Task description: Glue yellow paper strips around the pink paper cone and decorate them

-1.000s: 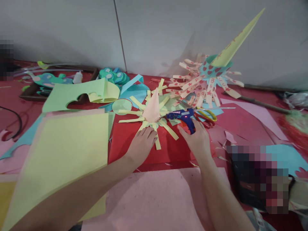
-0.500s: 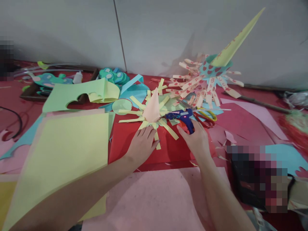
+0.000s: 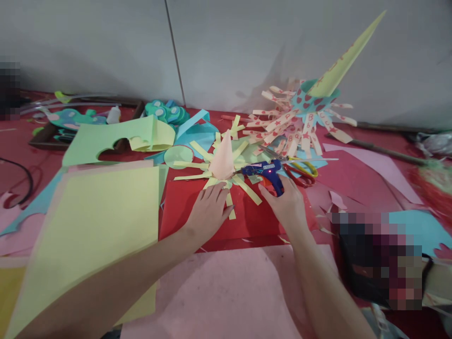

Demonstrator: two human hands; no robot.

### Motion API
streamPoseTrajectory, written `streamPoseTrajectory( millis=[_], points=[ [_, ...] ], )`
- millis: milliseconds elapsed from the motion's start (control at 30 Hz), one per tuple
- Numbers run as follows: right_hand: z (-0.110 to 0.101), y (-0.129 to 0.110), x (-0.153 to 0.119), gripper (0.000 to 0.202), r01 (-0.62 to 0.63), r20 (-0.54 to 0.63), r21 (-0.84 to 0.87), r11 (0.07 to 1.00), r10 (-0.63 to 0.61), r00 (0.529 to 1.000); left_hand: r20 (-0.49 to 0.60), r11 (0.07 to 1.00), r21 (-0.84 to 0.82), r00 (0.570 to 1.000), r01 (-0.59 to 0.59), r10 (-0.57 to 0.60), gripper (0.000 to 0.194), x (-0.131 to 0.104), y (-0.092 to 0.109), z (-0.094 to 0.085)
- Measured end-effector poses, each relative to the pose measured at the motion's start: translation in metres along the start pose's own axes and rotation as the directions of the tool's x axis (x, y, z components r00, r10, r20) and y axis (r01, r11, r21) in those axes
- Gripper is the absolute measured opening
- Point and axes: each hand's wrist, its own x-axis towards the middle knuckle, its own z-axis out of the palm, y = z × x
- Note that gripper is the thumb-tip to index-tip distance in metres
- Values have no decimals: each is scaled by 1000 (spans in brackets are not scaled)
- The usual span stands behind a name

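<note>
A pale pink paper cone [image 3: 222,159] stands upright amid yellow paper strips [image 3: 249,190] that spread out like rays over a red sheet [image 3: 183,207]. My left hand [image 3: 209,207] lies flat on the near strips, fingers stretched toward the base of the cone. Wrapped around the handle of a blue glue gun [image 3: 263,170] is my right hand [image 3: 287,202]. The gun's nozzle points left, at the lower right edge of the cone, and its small light glows. A clear glue stick [image 3: 318,160] juts from the rear of the gun.
Red- and yellow-handled scissors [image 3: 302,173] lie behind the right hand. A finished-looking paper piece with a tall yellow cone [image 3: 348,59] stands at the back right. Yellow sheets [image 3: 102,226] lie left, a pink sheet [image 3: 226,292] in front, and a tray [image 3: 45,141] at the back left.
Hardly anything differs. The glue gun stays at the cone's base and both hands keep their places; the view has shifted very slightly.
</note>
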Motion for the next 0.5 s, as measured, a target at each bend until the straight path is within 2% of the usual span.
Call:
streamPoseTrajectory(
  millis=[500],
  points=[
    [-1, -2, 0, 60, 0, 0, 4, 1000, 0, 1000, 37, 999, -32, 999, 11, -9, 29, 2, -2, -3]
  ],
)
